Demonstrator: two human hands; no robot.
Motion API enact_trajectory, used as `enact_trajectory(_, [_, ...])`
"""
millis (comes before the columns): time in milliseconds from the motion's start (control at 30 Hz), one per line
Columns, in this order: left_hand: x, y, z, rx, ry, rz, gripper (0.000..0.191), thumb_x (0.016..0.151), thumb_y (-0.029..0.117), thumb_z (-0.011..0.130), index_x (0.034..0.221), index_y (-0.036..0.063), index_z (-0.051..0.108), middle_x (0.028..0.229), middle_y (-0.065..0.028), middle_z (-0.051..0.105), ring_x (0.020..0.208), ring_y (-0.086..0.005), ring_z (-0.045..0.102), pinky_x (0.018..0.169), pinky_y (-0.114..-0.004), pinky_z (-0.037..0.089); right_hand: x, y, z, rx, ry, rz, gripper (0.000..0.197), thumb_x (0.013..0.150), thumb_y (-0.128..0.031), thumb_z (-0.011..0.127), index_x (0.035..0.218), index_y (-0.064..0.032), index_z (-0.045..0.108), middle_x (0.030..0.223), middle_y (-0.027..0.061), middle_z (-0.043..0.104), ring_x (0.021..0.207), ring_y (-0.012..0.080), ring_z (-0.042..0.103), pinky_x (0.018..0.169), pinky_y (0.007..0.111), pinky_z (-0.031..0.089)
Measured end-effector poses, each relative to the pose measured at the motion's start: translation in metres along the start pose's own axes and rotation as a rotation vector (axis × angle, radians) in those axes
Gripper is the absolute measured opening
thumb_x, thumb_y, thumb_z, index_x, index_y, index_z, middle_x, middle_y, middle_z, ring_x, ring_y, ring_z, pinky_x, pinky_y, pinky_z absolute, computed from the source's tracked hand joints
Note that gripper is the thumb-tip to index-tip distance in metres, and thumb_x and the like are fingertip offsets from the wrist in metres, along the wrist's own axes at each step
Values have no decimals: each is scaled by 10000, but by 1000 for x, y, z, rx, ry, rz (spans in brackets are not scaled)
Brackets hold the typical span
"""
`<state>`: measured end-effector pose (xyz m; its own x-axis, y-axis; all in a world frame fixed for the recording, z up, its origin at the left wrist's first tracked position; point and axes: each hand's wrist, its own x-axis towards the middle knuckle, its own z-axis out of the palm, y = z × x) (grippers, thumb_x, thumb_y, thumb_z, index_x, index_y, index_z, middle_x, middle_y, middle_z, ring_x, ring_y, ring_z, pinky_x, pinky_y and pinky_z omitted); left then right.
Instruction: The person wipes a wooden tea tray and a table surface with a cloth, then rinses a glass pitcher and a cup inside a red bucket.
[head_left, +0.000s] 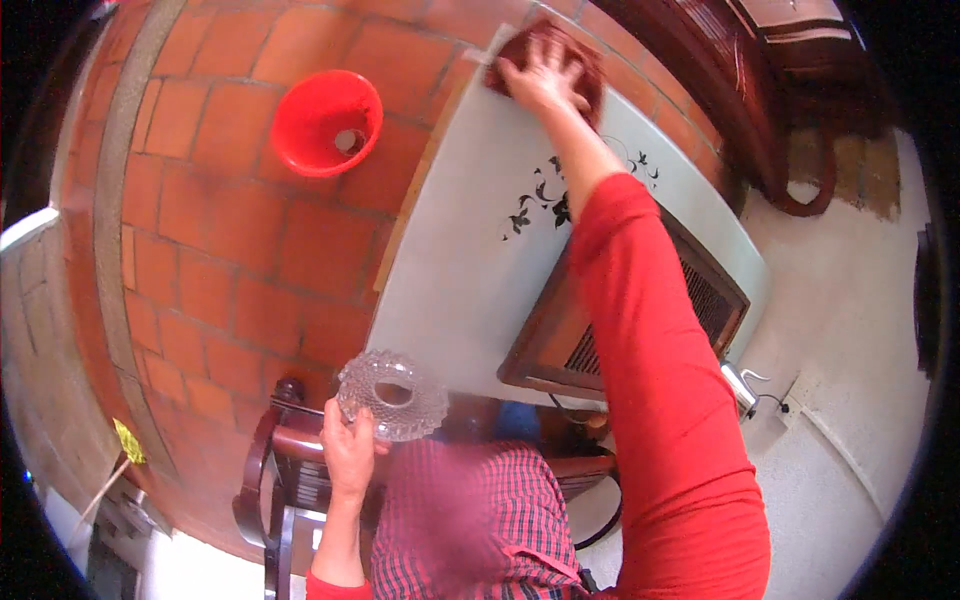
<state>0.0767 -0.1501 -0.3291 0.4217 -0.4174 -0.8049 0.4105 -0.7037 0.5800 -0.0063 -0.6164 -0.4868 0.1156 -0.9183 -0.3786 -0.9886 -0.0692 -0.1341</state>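
My left hand (351, 448) grips the rim of a clear cut-glass dish (427, 401) with a scalloped edge, the thumb on top. The dish is held up by the near left corner of a white tabletop (450, 262) with a dark floral pattern. My right arm reaches across to the far end of that table. There my right hand (551, 79) lies spread on a bunched dark red cloth (517, 56), pressing it against the corner. The cloth hangs partly past the table's edge.
A red plastic bucket (296, 139) with something pale inside stands on the tiled floor (225, 187). A brown wooden tea tray (540, 337) with slatted panels sits on the table, near a metal kettle (739, 386). Dark wooden furniture (720, 82) flanks the far right; a wooden chair (300, 442) is beside me.
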Motion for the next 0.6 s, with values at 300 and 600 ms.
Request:
enact_trajectory(300, [3, -16, 0, -21, 6, 37, 118, 896, 69, 502, 952, 9, 418, 787, -67, 544, 493, -124, 560, 363, -237, 460, -205, 65, 97, -356, 45, -35, 677, 865, -555, 415, 1398, -148, 323, 1436, 206, 244, 1329, 495, 81, 846, 750, 260])
enact_trajectory(600, [3, -9, -3, 12, 16, 34, 144, 902, 93, 509, 980, 14, 418, 776, -63, 519, 474, -145, 570, 365, -238, 476, -421, 71, 132, -88, -241, -236, 628, 752, -467, 640, 1279, -169, 475, 1457, 197, 170, 1304, 536, 95, 862, 734, 275])
